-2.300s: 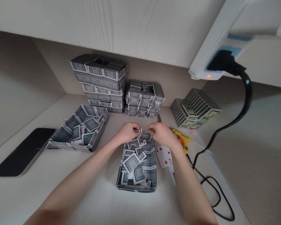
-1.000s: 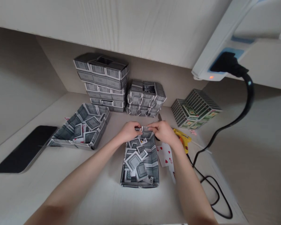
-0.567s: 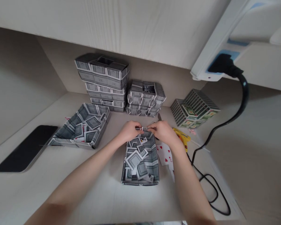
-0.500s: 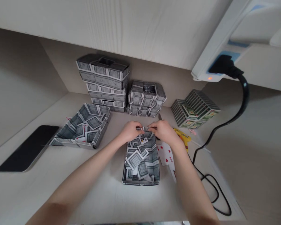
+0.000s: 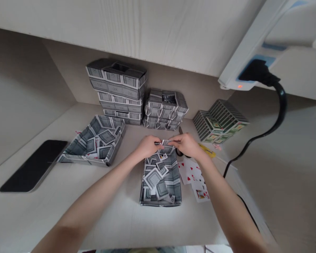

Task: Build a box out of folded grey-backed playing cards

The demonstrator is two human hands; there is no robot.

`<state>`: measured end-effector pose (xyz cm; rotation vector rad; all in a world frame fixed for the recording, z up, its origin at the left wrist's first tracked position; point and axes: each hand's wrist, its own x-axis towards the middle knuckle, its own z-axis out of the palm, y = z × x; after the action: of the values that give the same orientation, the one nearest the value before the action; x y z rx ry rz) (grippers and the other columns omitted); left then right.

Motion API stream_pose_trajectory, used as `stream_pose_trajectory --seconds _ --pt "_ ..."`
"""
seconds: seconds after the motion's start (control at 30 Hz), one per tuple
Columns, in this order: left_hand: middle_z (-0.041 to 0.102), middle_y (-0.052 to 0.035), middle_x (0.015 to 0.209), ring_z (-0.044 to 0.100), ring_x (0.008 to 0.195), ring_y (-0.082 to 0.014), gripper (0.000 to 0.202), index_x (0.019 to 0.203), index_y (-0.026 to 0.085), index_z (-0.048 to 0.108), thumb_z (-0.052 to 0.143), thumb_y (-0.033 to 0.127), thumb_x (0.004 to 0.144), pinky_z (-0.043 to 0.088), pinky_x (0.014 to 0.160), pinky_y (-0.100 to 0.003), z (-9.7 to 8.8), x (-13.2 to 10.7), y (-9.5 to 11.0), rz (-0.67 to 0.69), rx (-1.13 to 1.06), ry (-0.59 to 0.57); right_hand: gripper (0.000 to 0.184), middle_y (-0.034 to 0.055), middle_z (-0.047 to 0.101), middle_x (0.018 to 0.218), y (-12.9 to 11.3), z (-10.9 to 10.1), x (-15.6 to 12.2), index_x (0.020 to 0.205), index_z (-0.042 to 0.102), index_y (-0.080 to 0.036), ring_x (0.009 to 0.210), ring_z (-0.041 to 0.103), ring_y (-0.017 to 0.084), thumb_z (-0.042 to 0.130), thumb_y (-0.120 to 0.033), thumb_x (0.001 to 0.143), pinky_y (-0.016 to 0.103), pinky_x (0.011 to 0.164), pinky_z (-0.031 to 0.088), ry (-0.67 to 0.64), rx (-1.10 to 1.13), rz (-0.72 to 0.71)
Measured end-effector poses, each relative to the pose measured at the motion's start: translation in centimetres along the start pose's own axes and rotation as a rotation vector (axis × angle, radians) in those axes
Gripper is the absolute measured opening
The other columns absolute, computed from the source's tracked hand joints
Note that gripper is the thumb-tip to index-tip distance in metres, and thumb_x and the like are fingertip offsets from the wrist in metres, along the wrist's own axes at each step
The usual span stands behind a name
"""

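An open rectangular box (image 5: 177, 177) folded from playing cards stands before me, with loose card pieces (image 5: 153, 178) inside. My left hand (image 5: 147, 146) pinches the left part of its far rim, fingers closed. At the right part of that same rim, my right hand (image 5: 186, 144) is closed, thumb and fingertips on the edge. Whether a small card piece is between the fingers I cannot make out. Black-handled scissors (image 5: 179, 152) lie partly hidden beside my right hand. Several face-up playing cards (image 5: 189, 169) are on the table by my right forearm.
A second open card box (image 5: 117, 144) with card pieces lies left, beside a black phone (image 5: 33, 167). Stacked card boxes (image 5: 118, 82) stand at the back. Green-and-white packs (image 5: 217, 124) and a yellow object (image 5: 206, 150) are right. A power strip (image 5: 230, 75) and black cable (image 5: 281, 116) hang nearby.
Both hands stay at the box's far rim. My right forearm has shifted rightward, uncovering more of the face-up cards. The whole view has moved slightly.
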<state>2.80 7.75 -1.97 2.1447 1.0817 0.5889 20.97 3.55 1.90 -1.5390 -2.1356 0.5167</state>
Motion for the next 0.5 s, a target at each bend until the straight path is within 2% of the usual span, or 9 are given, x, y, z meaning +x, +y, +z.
stream_pose_trajectory --seconds 0.33,0.5 --pt "0.066 -0.0003 0.07 0.053 0.063 -0.0127 0.02 0.076 0.016 0.068 0.058 0.032 0.067 0.034 0.055 -0.021 -0.19 -0.12 0.43 -0.012 0.063 0.012 0.018 0.0023 0.07 0.077 0.45 0.95 -0.34 0.082 0.069 -0.017 0.065 0.059 0.013 0.057 -0.028 0.075 0.02 0.059 0.041 0.062 0.062 0.055" --pt "0.067 -0.0015 0.073 0.055 0.065 -0.014 0.02 0.079 0.016 0.068 0.06 0.029 0.066 0.037 0.059 -0.021 -0.37 -0.15 0.56 -0.011 0.098 0.007 0.017 0.0026 0.07 0.078 0.08 0.52 -0.3 0.083 0.069 -0.018 0.067 0.06 0.013 0.056 -0.026 0.076 0.019 0.06 0.04 0.031 0.011 0.002"
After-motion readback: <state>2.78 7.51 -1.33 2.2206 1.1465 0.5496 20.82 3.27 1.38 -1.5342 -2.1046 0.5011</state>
